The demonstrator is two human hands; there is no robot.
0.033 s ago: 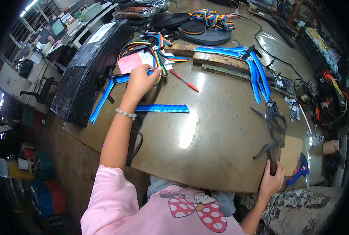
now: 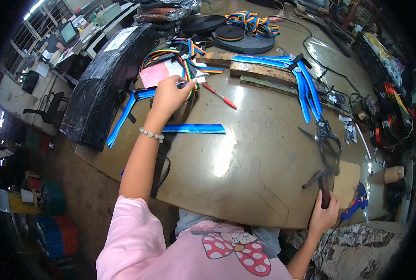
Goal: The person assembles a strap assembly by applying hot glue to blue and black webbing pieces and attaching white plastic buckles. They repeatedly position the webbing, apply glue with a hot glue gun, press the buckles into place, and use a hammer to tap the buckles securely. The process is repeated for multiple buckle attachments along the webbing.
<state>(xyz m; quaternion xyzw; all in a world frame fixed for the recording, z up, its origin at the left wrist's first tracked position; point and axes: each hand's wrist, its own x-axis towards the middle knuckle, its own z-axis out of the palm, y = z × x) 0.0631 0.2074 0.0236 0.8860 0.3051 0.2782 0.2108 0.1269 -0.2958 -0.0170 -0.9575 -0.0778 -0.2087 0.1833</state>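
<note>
Over the left part of the table, my left hand (image 2: 169, 97) pinches a small dark piece between thumb and fingers; its kind is unclear. Beneath that hand and forearm run blue webbing straps (image 2: 196, 128), partly hidden. Just beyond lie striped rainbow straps (image 2: 159, 57) and a pink sheet of paper (image 2: 154, 75). A red pen (image 2: 219, 96) rests right of my left hand. Near the table's right front edge, my right hand (image 2: 324, 217) is closed around a dark brown handle (image 2: 325, 193) with a bent grey part at its top. Black scissors (image 2: 329, 148) lie just beyond it.
A black plastic-wrapped bundle (image 2: 107, 79) stands at the left. Wooden blocks (image 2: 264, 74) carry more blue straps (image 2: 303, 88). Black webbing rolls (image 2: 257, 44) sit at the back. On the right are cardboard (image 2: 347, 186) and a blue glue gun (image 2: 357, 203).
My left hand has shifted very slightly to the right, with the dark piece still pinched. My right hand has stayed in place.
</note>
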